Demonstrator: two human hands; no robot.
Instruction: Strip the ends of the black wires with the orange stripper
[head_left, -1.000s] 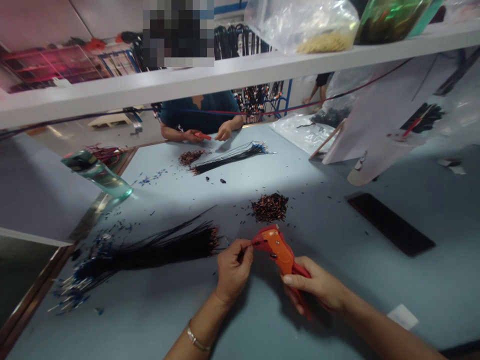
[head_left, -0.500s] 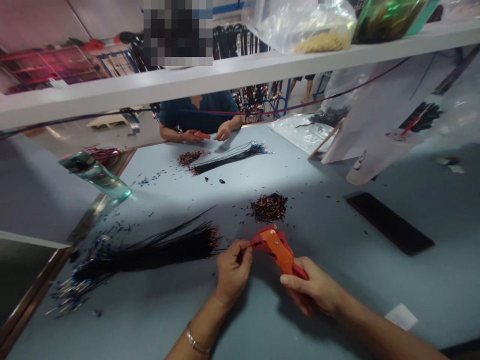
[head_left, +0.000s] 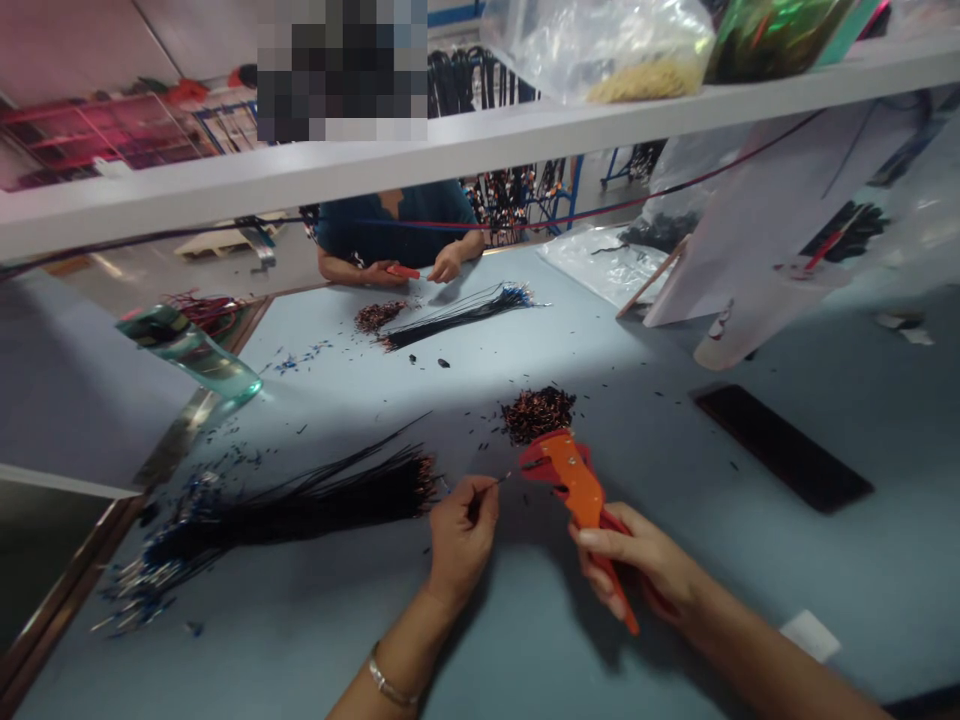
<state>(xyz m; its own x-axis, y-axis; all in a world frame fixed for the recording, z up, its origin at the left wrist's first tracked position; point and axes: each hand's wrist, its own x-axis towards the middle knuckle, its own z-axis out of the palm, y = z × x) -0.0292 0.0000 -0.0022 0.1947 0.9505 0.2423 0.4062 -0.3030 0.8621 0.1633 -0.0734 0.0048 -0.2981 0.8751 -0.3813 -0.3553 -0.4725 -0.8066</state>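
Note:
My left hand (head_left: 461, 535) is closed in a pinch on a thin black wire (head_left: 486, 487) whose bare tip points right. My right hand (head_left: 645, 575) grips the handles of an orange wire stripper (head_left: 576, 480), its jaws just right of the wire tip and slightly apart from it. A bundle of black wires (head_left: 300, 500) with blue terminals lies on the blue table (head_left: 570, 350) left of my left hand. A heap of stripped insulation bits (head_left: 538, 412) sits just beyond the stripper's head.
A black phone (head_left: 784, 447) lies at right. A green-capped bottle (head_left: 191, 350) lies at left. Across the table a person (head_left: 397, 235) holds a red tool by another wire bundle (head_left: 457, 312). A white shelf (head_left: 450, 150) with bags spans overhead.
The stripper has pulled away to the right and up from my left hand, leaving the wire's tip free. My left hand stayed in place.

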